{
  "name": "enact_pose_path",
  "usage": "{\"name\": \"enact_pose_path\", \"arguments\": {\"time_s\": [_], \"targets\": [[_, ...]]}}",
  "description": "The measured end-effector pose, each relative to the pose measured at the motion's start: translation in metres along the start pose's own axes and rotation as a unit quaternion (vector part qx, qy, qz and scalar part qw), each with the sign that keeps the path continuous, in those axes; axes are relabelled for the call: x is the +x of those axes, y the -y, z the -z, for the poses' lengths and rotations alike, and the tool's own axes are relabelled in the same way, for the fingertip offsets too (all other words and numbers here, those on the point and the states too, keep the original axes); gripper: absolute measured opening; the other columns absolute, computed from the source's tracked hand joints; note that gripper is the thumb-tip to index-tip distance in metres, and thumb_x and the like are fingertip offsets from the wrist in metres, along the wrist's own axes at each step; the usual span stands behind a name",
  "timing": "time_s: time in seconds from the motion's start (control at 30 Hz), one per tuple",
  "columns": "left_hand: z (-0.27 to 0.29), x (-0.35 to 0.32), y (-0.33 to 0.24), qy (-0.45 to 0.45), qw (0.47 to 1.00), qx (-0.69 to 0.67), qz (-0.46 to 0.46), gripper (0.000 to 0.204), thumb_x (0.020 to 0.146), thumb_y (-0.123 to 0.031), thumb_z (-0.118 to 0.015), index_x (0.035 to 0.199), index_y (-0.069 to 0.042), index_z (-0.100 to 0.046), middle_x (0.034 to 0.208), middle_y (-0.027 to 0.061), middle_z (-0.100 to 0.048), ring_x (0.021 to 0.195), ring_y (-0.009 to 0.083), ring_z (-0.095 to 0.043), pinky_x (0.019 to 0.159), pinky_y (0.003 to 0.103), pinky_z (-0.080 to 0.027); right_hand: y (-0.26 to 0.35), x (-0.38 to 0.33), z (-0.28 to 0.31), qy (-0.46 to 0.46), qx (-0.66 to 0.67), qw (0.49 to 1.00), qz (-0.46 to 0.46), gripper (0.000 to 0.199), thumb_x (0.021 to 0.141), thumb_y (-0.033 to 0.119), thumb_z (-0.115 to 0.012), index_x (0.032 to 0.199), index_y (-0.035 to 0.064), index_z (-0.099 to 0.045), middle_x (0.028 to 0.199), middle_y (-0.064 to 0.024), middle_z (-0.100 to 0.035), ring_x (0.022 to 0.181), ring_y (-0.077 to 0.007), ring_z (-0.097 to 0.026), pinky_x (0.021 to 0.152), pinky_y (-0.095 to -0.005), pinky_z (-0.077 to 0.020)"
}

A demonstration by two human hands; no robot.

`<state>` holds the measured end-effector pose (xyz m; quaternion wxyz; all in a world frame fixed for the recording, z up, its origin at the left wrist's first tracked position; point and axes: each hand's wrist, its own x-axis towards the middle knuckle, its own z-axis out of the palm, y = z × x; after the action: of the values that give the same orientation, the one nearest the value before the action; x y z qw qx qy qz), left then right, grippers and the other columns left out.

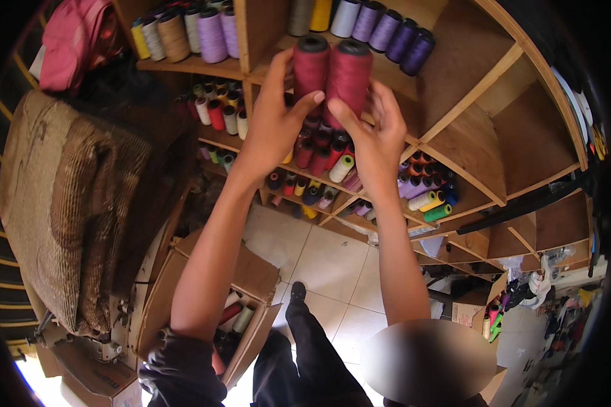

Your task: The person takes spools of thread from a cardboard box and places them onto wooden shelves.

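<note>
Two dark pink thread cones stand upright side by side in front of the wooden shelf (414,139). My left hand (278,112) is closed round the left thread cone (310,71), its thumb pressed on the near side. Wrapped round the right thread cone (348,74) is my right hand (377,129), thumb in front and fingers behind. The two cones touch or nearly touch. Behind and below them, more red thread cones (305,154) lie stacked in a compartment, partly hidden by my hands.
Purple thread cones (385,30) line the upper compartment, with lilac cones (212,35) further left. An open cardboard box (258,271) holding cones stands on the tiled floor (336,258) at lower left. Folded brown fabric (68,203) is piled at the left. A blurred round patch covers the lower right.
</note>
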<state>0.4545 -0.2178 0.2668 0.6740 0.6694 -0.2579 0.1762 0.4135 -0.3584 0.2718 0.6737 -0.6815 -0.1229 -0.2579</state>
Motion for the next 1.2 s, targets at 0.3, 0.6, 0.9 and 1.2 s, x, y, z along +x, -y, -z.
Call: {"name": "enact_pose_path", "arguments": {"time_s": [0.3, 0.6, 0.9, 1.2], "targets": [[-0.053, 0.134, 0.09, -0.086, 0.958, 0.271, -0.034, 0.038, 0.077, -0.005, -0.074, 0.111, 0.003, -0.06, 0.102, 0.0233, -0.068, 0.097, 0.0381, -0.065, 0.081, 0.044, -0.051, -0.112, 0.149, 0.02, -0.073, -0.216, 0.974, 0.015, 0.052, 0.074, 0.025, -0.082, 0.113, 0.0007, -0.058, 0.102, -0.0212, -0.068, 0.099, -0.0337, -0.066, 0.084, -0.0414, -0.0498], [-0.059, 0.169, 0.134, -0.187, 0.926, 0.324, -0.045, 0.029, 0.07, -0.006, -0.079, 0.095, 0.003, -0.066, 0.092, 0.0259, -0.067, 0.091, 0.0427, -0.064, 0.078, 0.047, -0.051, -0.143, 0.197, -0.001, -0.128, -0.314, 0.94, 0.027, 0.066, 0.067, 0.016, -0.087, 0.122, -0.004, -0.057, 0.114, -0.0253, -0.064, 0.112, -0.0369, -0.06, 0.095, -0.0421, -0.0474], [-0.056, 0.177, 0.148, -0.201, 0.918, 0.339, -0.036, 0.036, 0.065, -0.01, -0.084, 0.093, 0.004, -0.067, 0.089, 0.0233, -0.069, 0.086, 0.037, -0.068, 0.077, 0.042, -0.054, -0.132, 0.196, -0.013, -0.139, -0.356, 0.923, -0.046, 0.05, 0.071, 0.009, -0.081, 0.113, -0.0037, -0.058, 0.118, -0.0206, -0.059, 0.111, -0.037, -0.058, 0.093, -0.0433, -0.0485], [-0.061, 0.182, 0.152, -0.173, 0.905, 0.372, -0.118, 0.036, 0.065, -0.011, -0.084, 0.095, 0.002, -0.068, 0.082, 0.0185, -0.07, 0.079, 0.0351, -0.069, 0.074, 0.042, -0.054, -0.155, 0.203, -0.005, -0.222, -0.368, 0.903, 0.02, 0.058, 0.069, 0.019, -0.083, 0.117, -0.0028, -0.059, 0.111, -0.0236, -0.065, 0.105, -0.0391, -0.062, 0.093, -0.043, -0.0487]]}}
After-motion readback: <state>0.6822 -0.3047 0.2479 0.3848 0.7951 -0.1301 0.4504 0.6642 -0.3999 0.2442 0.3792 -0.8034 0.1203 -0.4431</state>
